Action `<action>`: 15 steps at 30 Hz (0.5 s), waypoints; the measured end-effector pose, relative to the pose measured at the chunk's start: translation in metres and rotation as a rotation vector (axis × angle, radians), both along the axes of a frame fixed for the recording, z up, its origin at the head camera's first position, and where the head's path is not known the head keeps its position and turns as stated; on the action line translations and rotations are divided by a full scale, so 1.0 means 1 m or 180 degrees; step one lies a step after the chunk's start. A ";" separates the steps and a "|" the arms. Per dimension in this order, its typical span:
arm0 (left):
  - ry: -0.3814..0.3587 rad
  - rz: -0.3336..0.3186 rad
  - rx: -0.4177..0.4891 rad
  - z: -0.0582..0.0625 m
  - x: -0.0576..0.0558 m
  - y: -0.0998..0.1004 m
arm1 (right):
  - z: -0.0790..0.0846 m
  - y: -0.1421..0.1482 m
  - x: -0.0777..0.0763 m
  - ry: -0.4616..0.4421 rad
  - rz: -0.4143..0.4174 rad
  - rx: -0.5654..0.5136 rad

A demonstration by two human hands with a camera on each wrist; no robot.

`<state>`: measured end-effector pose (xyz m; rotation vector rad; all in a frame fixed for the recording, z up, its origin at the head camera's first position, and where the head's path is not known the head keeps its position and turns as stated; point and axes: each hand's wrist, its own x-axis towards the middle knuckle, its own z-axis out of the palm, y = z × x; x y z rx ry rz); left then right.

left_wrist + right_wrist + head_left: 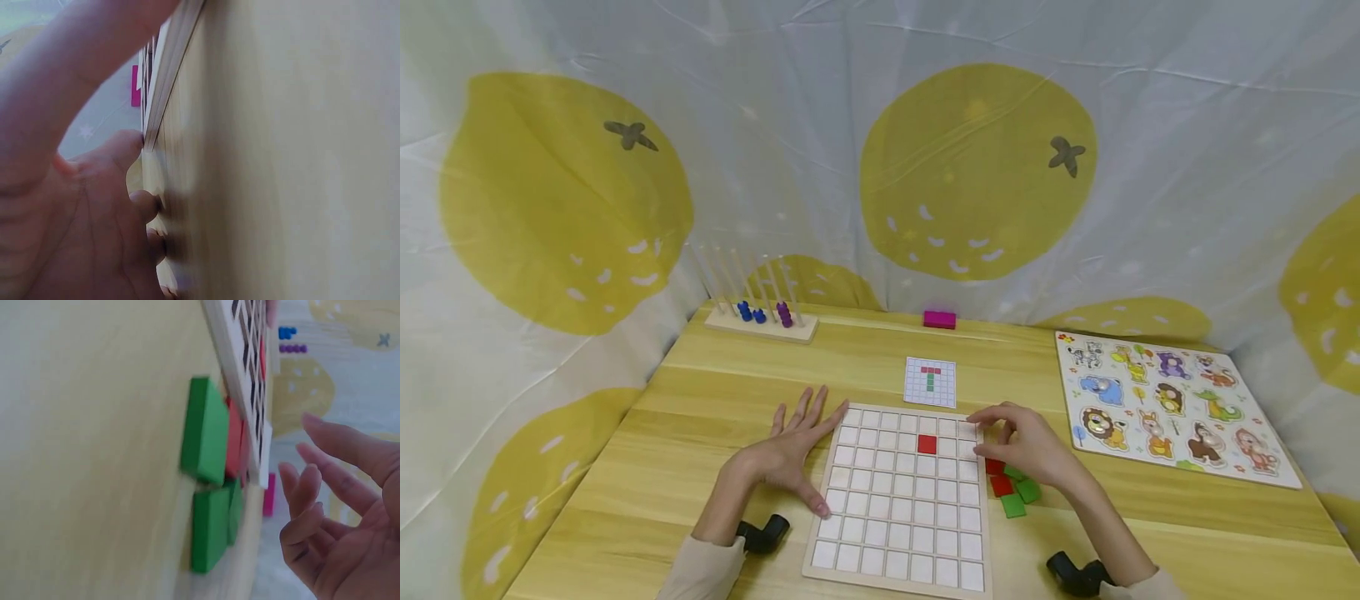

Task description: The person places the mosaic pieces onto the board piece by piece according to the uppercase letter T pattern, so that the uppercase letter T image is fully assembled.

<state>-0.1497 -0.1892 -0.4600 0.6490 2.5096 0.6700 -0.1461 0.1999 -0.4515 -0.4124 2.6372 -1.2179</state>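
Grid board [887, 533] holds one red tile [927, 444] — left hand [792, 452] splays against its edge, right hand [1028, 442] hovers, relaxed and unclenched.

The left hand [790, 450] was spread wide, its thumb stretched well apart from its fingers. Well to its right, the right hand [1032, 442] was held with thumb and forefinger parted, the remaining fingers loosely curled.
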 end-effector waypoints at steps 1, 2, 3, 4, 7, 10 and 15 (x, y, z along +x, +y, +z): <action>-0.0007 0.0001 0.0010 0.000 0.000 0.000 | -0.001 0.004 0.001 0.0003 -0.0013 0.0004; -0.0013 0.0002 0.0028 -0.001 0.000 -0.001 | -0.002 0.008 0.003 0.0008 -0.0021 0.0013; -0.0017 0.0002 0.0045 -0.001 0.000 -0.001 | -0.003 0.012 0.004 0.0004 -0.0023 0.0013; -0.0020 0.0005 0.0055 -0.001 0.000 -0.001 | -0.004 0.015 0.005 -0.0007 -0.0006 -0.0003; -0.0026 0.0006 0.0072 -0.002 0.000 -0.001 | -0.007 0.023 0.009 -0.0078 0.0013 -0.0045; -0.0020 -0.0002 0.0067 -0.002 0.000 -0.002 | -0.010 0.028 0.012 -0.0149 0.0049 -0.0062; -0.0045 -0.0014 0.0070 -0.003 -0.001 -0.001 | -0.012 0.033 0.015 -0.0220 0.0097 -0.0074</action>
